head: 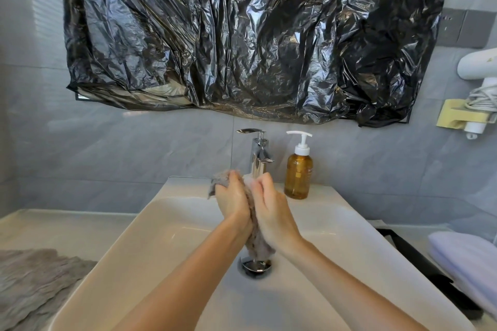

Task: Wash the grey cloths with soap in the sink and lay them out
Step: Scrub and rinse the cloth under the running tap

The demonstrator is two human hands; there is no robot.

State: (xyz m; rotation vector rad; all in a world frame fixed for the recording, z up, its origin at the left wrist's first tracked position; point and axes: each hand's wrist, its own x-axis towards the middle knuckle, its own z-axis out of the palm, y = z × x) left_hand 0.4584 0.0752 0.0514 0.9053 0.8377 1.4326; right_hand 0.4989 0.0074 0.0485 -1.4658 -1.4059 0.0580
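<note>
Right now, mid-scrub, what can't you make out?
- Head view: most of the held grey cloth is hidden between the left hand and right hand.
- The hands cover the space under the tap, so running water cannot be told.
- The soap bottle label is too small to read.
- The other grey cloth is cut off by the left and bottom edges.
- The black plastic sheet hides whatever hangs behind it.

My view: pale counter (40,228), white sink (188,188) on it, grey cloth (29,285) lower left, folded towel (468,260) lower right
</note>
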